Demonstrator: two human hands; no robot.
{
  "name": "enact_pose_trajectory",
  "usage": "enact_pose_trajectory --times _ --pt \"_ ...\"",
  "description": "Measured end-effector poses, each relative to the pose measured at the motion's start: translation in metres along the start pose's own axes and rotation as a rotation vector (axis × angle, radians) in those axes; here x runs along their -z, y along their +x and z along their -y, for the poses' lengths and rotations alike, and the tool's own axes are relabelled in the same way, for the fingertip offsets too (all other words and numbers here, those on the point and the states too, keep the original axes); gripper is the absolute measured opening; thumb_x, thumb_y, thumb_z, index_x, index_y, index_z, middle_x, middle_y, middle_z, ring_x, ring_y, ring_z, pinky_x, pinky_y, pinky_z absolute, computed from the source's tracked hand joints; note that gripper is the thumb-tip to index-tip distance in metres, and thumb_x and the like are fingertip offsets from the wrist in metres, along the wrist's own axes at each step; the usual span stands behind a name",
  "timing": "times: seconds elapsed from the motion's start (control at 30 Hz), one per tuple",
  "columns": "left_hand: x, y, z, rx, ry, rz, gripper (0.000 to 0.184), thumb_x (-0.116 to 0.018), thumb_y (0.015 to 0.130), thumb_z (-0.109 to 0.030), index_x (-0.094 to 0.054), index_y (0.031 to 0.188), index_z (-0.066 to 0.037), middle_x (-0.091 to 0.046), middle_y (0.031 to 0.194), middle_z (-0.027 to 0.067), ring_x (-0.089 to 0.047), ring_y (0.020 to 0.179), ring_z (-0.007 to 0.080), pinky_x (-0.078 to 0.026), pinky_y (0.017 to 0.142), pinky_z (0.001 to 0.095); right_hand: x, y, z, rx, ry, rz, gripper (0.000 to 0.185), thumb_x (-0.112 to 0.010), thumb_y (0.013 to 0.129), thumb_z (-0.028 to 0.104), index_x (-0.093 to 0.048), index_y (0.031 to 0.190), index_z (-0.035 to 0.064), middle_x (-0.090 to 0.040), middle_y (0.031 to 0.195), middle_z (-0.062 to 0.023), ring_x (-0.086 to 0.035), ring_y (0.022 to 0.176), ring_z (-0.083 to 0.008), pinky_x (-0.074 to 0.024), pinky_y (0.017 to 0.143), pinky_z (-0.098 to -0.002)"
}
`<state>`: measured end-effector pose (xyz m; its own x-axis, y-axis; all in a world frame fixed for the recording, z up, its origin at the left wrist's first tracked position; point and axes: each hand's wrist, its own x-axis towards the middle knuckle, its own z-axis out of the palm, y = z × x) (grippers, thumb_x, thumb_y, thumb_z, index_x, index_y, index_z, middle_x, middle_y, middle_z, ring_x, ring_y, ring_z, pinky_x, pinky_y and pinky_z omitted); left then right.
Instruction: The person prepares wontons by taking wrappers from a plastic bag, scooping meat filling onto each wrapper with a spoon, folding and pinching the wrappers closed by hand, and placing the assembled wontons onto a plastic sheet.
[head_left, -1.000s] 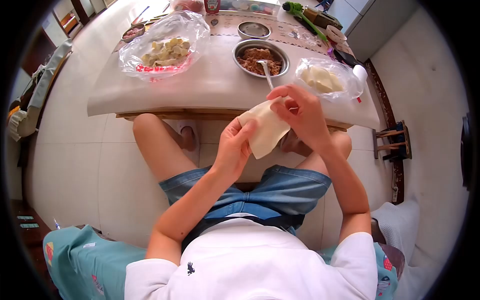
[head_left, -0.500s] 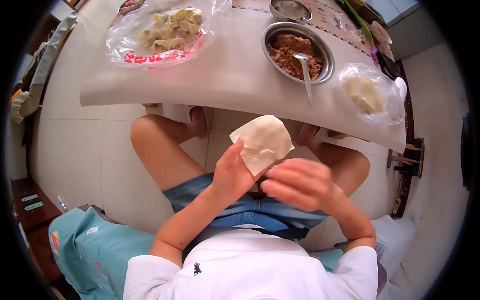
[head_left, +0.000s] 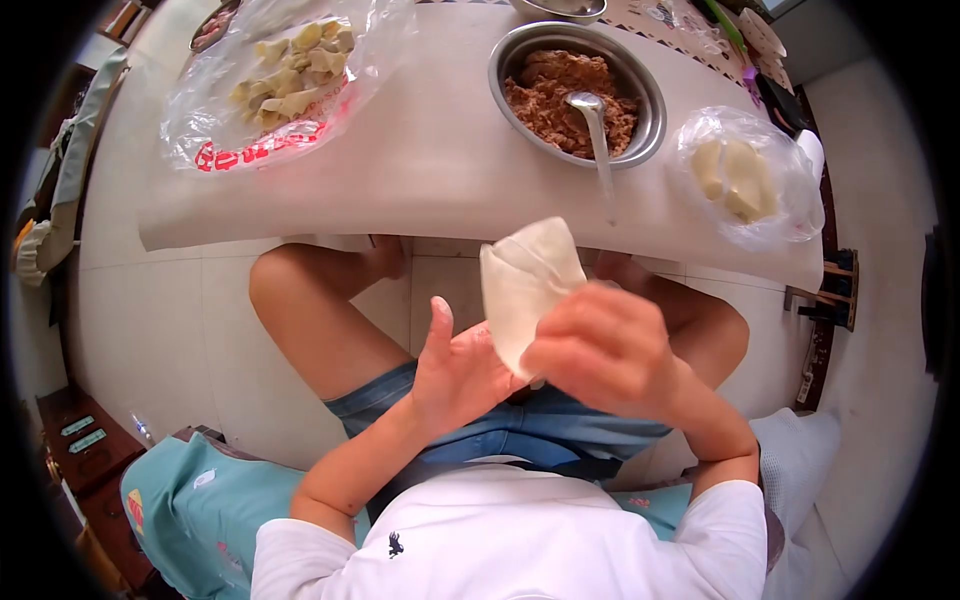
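From where I stand, the person's right hand point(head_left: 610, 350) is pinching a thin dough sheet point(head_left: 533, 285) by its near right edge, the fingers curled and a little blurred. The sheet tilts up in front of the table's point(head_left: 430, 160) near edge, above the lap. The left hand point(head_left: 460, 378) is spread, palm up and thumb raised, just behind the sheet's lower end; I can't tell whether they touch. Beyond, a steel bowl point(head_left: 652, 115) of brown filling point(head_left: 560, 85) has a spoon point(head_left: 600, 135) leaning in it. Folded dumplings point(head_left: 300, 75) lie on a plastic bag point(head_left: 375, 40) at far left.
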<state>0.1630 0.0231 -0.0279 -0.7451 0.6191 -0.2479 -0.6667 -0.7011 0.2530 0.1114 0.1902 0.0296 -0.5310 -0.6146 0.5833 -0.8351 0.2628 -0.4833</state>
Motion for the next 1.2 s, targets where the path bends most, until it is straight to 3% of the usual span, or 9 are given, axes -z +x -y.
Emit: enact_pose_trajectory --times 0.13,0.33,0.5,0.7,0.8,0.9,1.0,1.1,1.2 --pt "-0.004 0.011 -0.007 -0.024 -0.043 0.114 0.100 -0.029 0.076 -0.079 -0.023 0.139 -0.002 -0.031 0.140 0.0194 -0.032 0.130 0.0317 -0.029 0.106 0.0422 -0.016 -0.024 0.006 0.226 -0.199 0.125 0.016 -0.066 0.062 0.008 -0.056 0.074 0.0052 -0.050 0.071 -0.0024 -0.052 0.064 -0.0154 -0.0440 0.057 -0.0263" --pt "0.001 0.016 -0.011 -0.037 0.003 0.053 0.071 -0.051 0.084 -0.049 -0.031 0.134 -0.003 -0.040 0.132 0.0195 -0.040 0.123 0.0323 -0.029 0.105 0.0406 0.023 -0.022 -0.008 0.127 -0.171 0.036 0.017 -0.067 0.071 0.015 -0.064 0.085 0.0070 -0.056 0.077 -0.0030 -0.056 0.067 -0.0176 -0.0483 0.058 -0.0292" --pt "0.009 0.016 -0.018 0.018 0.120 0.055 0.062 -0.050 0.089 -0.037 -0.029 0.135 -0.002 -0.048 0.127 0.0181 -0.041 0.123 0.0282 -0.028 0.105 0.0364 0.064 -0.009 -0.071 -0.260 -0.612 0.211 0.053 -0.075 0.058 0.007 -0.059 0.109 0.0116 -0.054 0.091 -0.0011 -0.053 0.084 -0.0208 -0.0473 0.072 -0.0334" --pt "0.005 0.025 -0.022 0.023 0.090 -0.069 0.058 -0.051 0.087 -0.036 -0.031 0.133 -0.006 -0.047 0.125 0.0176 -0.043 0.120 0.0300 -0.030 0.104 0.0394 0.043 0.000 -0.116 0.037 -0.621 0.260 0.058 -0.075 0.059 0.015 -0.055 0.114 0.0135 -0.048 0.096 -0.0033 -0.047 0.094 -0.0202 -0.0434 0.076 -0.0303" --pt "0.002 0.029 -0.026 -0.065 0.024 -0.090 0.057 -0.053 0.085 -0.036 -0.033 0.131 -0.009 -0.047 0.122 0.0168 -0.043 0.118 0.0311 -0.032 0.103 0.0408 0.054 0.016 -0.097 -0.060 -0.578 0.320 0.055 -0.076 0.063 0.025 -0.055 0.112 0.0116 -0.052 0.090 -0.0034 -0.051 0.083 -0.0205 -0.0442 0.070 -0.0298" --pt "-0.005 0.035 -0.032 -0.225 -0.017 -0.023 0.061 -0.054 0.083 -0.036 -0.030 0.131 -0.006 -0.044 0.125 0.0177 -0.042 0.120 0.0306 -0.031 0.104 0.0404 0.052 0.001 -0.059 -0.179 -0.311 0.012 0.052 -0.076 0.068 0.031 -0.053 0.109 0.0089 -0.054 0.085 -0.0039 -0.051 0.070 -0.0186 -0.0443 0.063 -0.0298" --pt "-0.028 0.036 -0.028 -0.272 -0.024 -0.008 0.068 -0.057 0.080 -0.034 -0.024 0.135 -0.007 -0.039 0.131 0.0168 -0.037 0.124 0.0299 -0.028 0.106 0.0414 0.028 -0.020 -0.021 -0.716 0.196 -0.078 0.048 -0.074 0.073 0.034 -0.052 0.105 0.0063 -0.055 0.084 -0.0058 -0.052 0.067 -0.0169 -0.0447 0.061 -0.0295" --pt "-0.043 0.031 -0.013 -0.316 0.132 0.041 0.077 -0.060 0.078 -0.035 -0.021 0.138 -0.007 -0.035 0.136 0.0163 -0.033 0.128 0.0289 -0.023 0.108 0.0402 -0.004 -0.031 -0.006 -1.037 0.896 -0.335 0.031 -0.070 0.080 0.016 -0.050 0.099 0.0025 -0.056 0.087 -0.0046 -0.055 0.077 -0.0108 -0.0472 0.069 -0.0253" --pt "-0.029 0.013 -0.012 -0.288 0.288 0.316 0.105 -0.070 0.066 -0.052 -0.015 0.143 -0.006 -0.021 0.145 0.0167 -0.022 0.135 0.0284 -0.015 0.110 0.0374 0.013 -0.025 -0.002 -0.746 0.928 -0.460 0.027 -0.069 0.080 0.009 -0.050 0.098 0.0021 -0.057 0.090 -0.0033 -0.055 0.080 -0.0084 -0.0471 0.072 -0.0239"
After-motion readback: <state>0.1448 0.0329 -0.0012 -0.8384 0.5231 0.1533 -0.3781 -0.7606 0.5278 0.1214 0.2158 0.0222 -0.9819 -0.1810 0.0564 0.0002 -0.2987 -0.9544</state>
